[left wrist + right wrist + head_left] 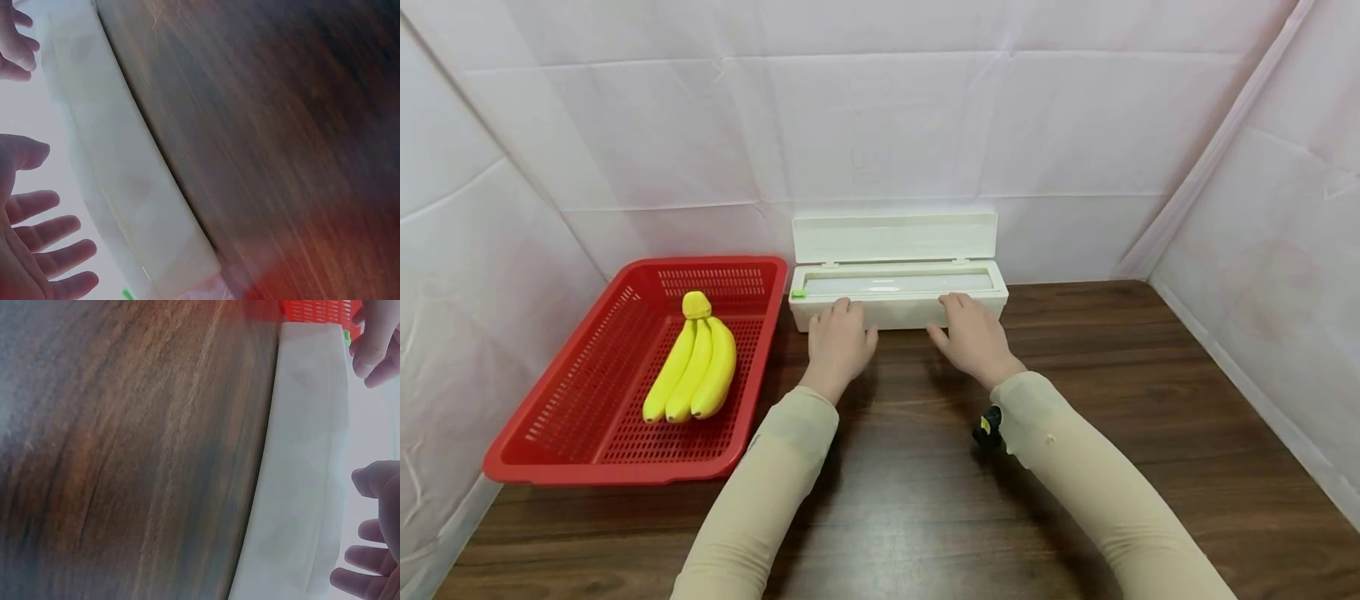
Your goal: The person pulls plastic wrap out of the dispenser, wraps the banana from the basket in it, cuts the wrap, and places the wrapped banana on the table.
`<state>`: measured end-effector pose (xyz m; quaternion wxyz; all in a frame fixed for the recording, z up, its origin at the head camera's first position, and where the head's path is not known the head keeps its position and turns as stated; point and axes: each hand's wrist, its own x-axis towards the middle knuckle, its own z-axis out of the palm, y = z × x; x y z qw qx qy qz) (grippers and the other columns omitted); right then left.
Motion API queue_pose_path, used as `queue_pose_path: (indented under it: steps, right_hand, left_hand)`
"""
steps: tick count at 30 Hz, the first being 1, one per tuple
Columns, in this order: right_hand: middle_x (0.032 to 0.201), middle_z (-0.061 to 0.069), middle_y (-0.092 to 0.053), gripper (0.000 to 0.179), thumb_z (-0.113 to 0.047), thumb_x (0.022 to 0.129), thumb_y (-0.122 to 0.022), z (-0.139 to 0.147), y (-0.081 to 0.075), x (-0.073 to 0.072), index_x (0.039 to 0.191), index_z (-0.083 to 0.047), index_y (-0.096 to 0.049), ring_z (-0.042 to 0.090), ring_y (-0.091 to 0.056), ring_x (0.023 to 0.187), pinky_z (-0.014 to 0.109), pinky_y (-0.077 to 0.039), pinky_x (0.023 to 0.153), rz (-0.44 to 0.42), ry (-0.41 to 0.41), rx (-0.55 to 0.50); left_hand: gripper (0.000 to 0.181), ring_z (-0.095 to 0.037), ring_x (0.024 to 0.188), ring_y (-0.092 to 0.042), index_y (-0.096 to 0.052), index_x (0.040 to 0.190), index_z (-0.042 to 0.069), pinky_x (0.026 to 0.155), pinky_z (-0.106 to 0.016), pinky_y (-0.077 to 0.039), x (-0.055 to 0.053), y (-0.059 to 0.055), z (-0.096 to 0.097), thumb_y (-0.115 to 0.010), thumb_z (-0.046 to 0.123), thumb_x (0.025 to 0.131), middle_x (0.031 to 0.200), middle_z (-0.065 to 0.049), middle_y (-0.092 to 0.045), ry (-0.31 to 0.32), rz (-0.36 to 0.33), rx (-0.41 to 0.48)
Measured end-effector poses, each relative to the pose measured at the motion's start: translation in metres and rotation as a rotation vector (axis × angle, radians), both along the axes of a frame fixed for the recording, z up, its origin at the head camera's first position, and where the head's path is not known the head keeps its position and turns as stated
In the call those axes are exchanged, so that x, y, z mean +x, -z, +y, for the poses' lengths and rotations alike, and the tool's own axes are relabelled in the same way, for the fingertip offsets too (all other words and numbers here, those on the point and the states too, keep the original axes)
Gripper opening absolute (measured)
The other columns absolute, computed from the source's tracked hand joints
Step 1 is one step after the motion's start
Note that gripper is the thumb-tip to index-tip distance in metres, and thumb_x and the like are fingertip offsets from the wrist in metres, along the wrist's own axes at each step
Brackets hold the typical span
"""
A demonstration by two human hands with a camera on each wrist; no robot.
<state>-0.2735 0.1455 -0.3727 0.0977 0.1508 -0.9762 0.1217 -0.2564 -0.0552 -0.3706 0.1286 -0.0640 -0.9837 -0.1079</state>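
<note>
A long white box [898, 313] with its lid [895, 238] raised stands at the back of the table, a roll of what looks like cling film [898, 284] inside. On its front left corner sits a small green tab [797, 293]. My left hand [838, 340] is at the left part of the box's front edge, fingers spread and relaxed. Toward the right end, my right hand [973, 337] is at the same edge, its fingers loosely extended. In the wrist views both hands hold nothing, and the box's white front [125, 137] lies close by.
A red plastic basket [767, 358] stands to the left, close to the box, with a bunch of yellow bananas [696, 367] in it. White sheeting [880, 133] hangs behind and at both sides. The dark wood table [895, 483] extends in front.
</note>
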Motion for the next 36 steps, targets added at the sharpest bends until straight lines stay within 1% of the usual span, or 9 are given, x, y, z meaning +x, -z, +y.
queue_pose_path:
  steps: [5, 7, 13, 18, 23, 26, 30, 36]
  right_hand:
    - [0.131, 0.020, -0.054, 0.052, -0.035, 0.094, -0.054, -0.001, -0.002, -0.003, 0.132, 0.000, -0.049, 0.034, -0.053, 0.118, 0.048, -0.045, 0.096, -0.024, 0.020, -0.033]
    - [0.130, 0.020, -0.054, 0.051, -0.035, 0.094, -0.054, -0.002, -0.003, -0.005, 0.131, 0.000, -0.049, 0.035, -0.052, 0.118, 0.049, -0.046, 0.095, -0.019, 0.026, -0.044]
    - [0.130, 0.020, -0.054, 0.049, -0.032, 0.094, -0.054, -0.003, -0.004, -0.011, 0.131, 0.000, -0.049, 0.035, -0.051, 0.119, 0.049, -0.046, 0.094, 0.006, 0.038, -0.055]
    - [0.129, 0.020, -0.054, 0.045, -0.027, 0.094, -0.055, -0.003, -0.005, -0.014, 0.131, 0.000, -0.050, 0.035, -0.052, 0.118, 0.049, -0.046, 0.093, 0.024, 0.029, -0.062]
    - [0.128, 0.020, -0.055, 0.042, -0.023, 0.096, -0.050, -0.001, -0.006, -0.018, 0.131, 0.000, -0.051, 0.037, -0.053, 0.117, 0.050, -0.047, 0.091, 0.049, 0.018, -0.042]
    - [0.129, 0.019, -0.054, 0.041, -0.023, 0.097, -0.046, 0.001, -0.006, -0.021, 0.132, -0.001, -0.051, 0.037, -0.053, 0.116, 0.050, -0.047, 0.091, 0.052, 0.020, -0.022]
    - [0.129, 0.019, -0.055, 0.041, -0.023, 0.097, -0.047, 0.003, -0.004, -0.026, 0.131, -0.001, -0.051, 0.037, -0.053, 0.116, 0.049, -0.047, 0.091, 0.054, 0.026, -0.005]
    - [0.129, 0.019, -0.055, 0.040, -0.022, 0.097, -0.046, 0.007, -0.006, -0.032, 0.132, -0.001, -0.051, 0.037, -0.053, 0.116, 0.051, -0.047, 0.090, 0.045, 0.047, 0.014]
  left_hand:
    - [0.033, -0.031, 0.098, -0.059, -0.060, 0.112, 0.006, 0.085, -0.045, -0.047, -0.002, -0.002, -0.001, -0.056, 0.032, 0.092, 0.113, -0.012, -0.060, 0.005, 0.004, 0.000]
    - [0.033, -0.031, 0.098, -0.058, -0.060, 0.113, 0.006, 0.084, -0.045, -0.047, -0.003, -0.002, 0.000, -0.056, 0.031, 0.092, 0.114, -0.012, -0.059, 0.007, 0.013, 0.004]
    - [0.035, -0.032, 0.106, -0.055, -0.059, 0.117, 0.006, 0.088, -0.045, -0.045, -0.008, -0.004, 0.000, -0.056, 0.030, 0.092, 0.119, -0.012, -0.057, 0.003, 0.018, 0.012]
    - [0.033, -0.032, 0.104, -0.054, -0.059, 0.116, 0.006, 0.085, -0.045, -0.046, -0.013, -0.004, -0.001, -0.055, 0.029, 0.093, 0.116, -0.011, -0.057, -0.007, 0.011, 0.006]
    - [0.031, -0.031, 0.105, -0.053, -0.058, 0.116, 0.006, 0.087, -0.046, -0.045, -0.017, -0.004, -0.004, -0.052, 0.028, 0.094, 0.119, -0.011, -0.057, -0.006, -0.001, 0.010]
    - [0.030, -0.032, 0.105, -0.053, -0.058, 0.114, 0.005, 0.087, -0.046, -0.045, -0.020, -0.005, -0.005, -0.051, 0.027, 0.094, 0.119, -0.011, -0.057, -0.006, -0.004, -0.002]
    - [0.030, -0.033, 0.104, -0.055, -0.059, 0.116, 0.005, 0.087, -0.047, -0.045, -0.026, -0.008, -0.006, -0.049, 0.024, 0.095, 0.119, -0.011, -0.058, -0.010, 0.000, -0.019]
    - [0.030, -0.032, 0.104, -0.058, -0.060, 0.119, 0.007, 0.086, -0.048, -0.047, -0.032, -0.013, -0.007, -0.050, 0.022, 0.095, 0.118, -0.010, -0.060, 0.020, 0.005, -0.038]
